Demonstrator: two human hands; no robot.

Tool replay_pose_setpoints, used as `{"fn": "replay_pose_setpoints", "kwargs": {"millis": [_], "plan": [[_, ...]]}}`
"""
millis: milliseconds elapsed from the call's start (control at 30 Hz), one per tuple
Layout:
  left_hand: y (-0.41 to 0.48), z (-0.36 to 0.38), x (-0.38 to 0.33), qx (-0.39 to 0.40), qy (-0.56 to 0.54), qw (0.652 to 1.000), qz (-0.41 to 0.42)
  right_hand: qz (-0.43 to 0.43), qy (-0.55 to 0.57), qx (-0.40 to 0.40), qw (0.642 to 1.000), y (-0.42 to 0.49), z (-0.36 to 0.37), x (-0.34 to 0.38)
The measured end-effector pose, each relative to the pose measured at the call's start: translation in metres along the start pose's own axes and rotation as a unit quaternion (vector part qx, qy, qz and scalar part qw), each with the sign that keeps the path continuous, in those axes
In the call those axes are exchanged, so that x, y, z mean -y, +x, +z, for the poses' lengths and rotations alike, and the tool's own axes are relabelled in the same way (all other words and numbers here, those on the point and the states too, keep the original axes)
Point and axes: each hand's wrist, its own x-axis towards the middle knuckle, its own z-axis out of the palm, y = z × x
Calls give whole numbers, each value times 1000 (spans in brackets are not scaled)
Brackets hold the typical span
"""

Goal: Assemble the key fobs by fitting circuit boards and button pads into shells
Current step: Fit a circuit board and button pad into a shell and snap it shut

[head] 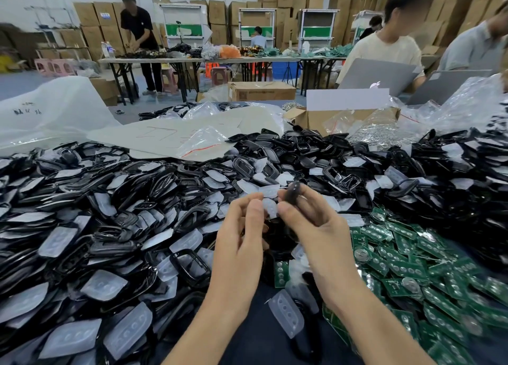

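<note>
Black shell (292,195): right hand (316,232) holds it above the pile (110,227), curled round it (bit blurry).
Clear pad (270,208): left hand (239,243) pinches it, right against the shell, probably lining it up.
Green boards (406,268): heaped just right, handy for later.

One black shell (292,197), blurred, is held raised above the heap in the fingers of the right hand (310,227), narrow edge toward the camera. One button pad (270,208), translucent white, sits just beside it, pinched at the fingertips of the left hand (242,235) and touching the right thumb. Loose shells (288,150), glossy black open frames, lie heaped at all angles across the left and far side. Loose button pads (286,313), clear with round dimples, are mixed among and on top of them. Circuit boards (406,268), green with round silver contacts, lie piled at the right, overlapping.
</note>
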Motion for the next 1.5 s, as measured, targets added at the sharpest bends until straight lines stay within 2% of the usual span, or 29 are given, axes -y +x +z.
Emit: {"fn": "replay_pose_setpoints", "kwargs": {"millis": [100,200,300,467,1033,1500], "plan": [[4,2,-5,31,-94,985,-142,92,153,-8,984,7,-5,0],[6,4,-7,93,-184,951,-228,146,213,29,966,7,-8,-3],[5,4,-7,136,-238,931,-242,191,194,77,959,4,-6,-3],[7,1,-9,149,-256,918,-263,215,208,78,951,3,-6,-3],[7,-3,-9,109,-371,843,-375,218,215,76,949,7,-7,-8],[7,-1,-11,90,-392,827,-393,200,224,82,950,7,-6,-8]]}}
